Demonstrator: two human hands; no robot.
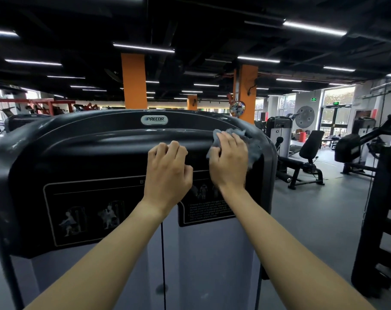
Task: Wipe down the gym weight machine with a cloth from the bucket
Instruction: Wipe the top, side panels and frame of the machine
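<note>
Across the weight machine's glossy black plastic shroud (96, 151), we are resting our left hand (167, 173), fingers curled around nothing, while our right hand (229, 163) is pressing the crumpled grey cloth (253, 151) flat-fingered near the right corner; being unpinched, the cloth may be slipping off that rounded edge.

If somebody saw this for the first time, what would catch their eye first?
The big glossy black plastic shroud of the weight machine fills the middle, with a silver oval Precor badge at its top centre. On its upper right, the right hand presses a crumpled grey cloth against it, while the left hand rests beside with curled fingers. Behind, bright orange pillars rise to the dark ceiling.
</note>
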